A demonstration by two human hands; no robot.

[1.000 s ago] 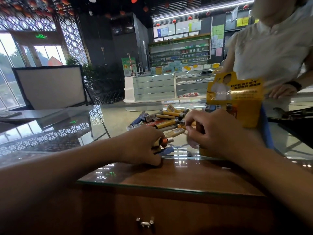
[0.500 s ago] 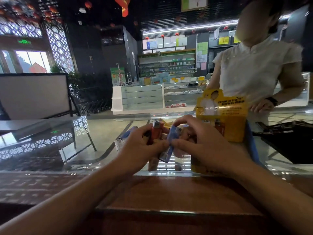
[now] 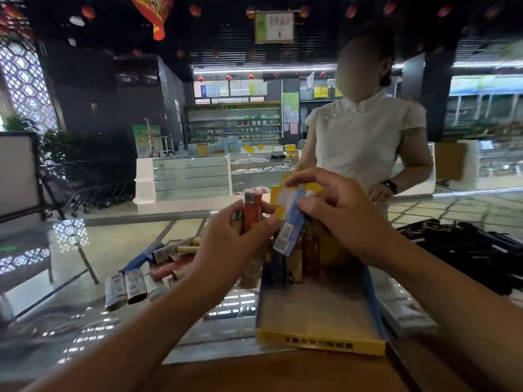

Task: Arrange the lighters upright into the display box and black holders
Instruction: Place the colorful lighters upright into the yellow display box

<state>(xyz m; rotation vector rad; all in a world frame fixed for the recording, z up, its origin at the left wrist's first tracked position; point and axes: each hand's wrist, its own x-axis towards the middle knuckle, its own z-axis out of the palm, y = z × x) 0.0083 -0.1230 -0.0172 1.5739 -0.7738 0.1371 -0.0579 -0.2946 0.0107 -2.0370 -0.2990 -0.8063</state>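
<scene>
Several loose lighters (image 3: 147, 275) lie heaped on the glass counter (image 3: 85, 321), well back from its near edge. Left hand (image 3: 226, 244) grips an upright orange lighter (image 3: 252, 212) among others; a loose grip could spill them. Right hand (image 3: 339, 216) pinches a tilted blue lighter (image 3: 291, 230) above the display box (image 3: 319, 315), which has open floor up front; entering tilted, it may topple the standing ones.
</scene>
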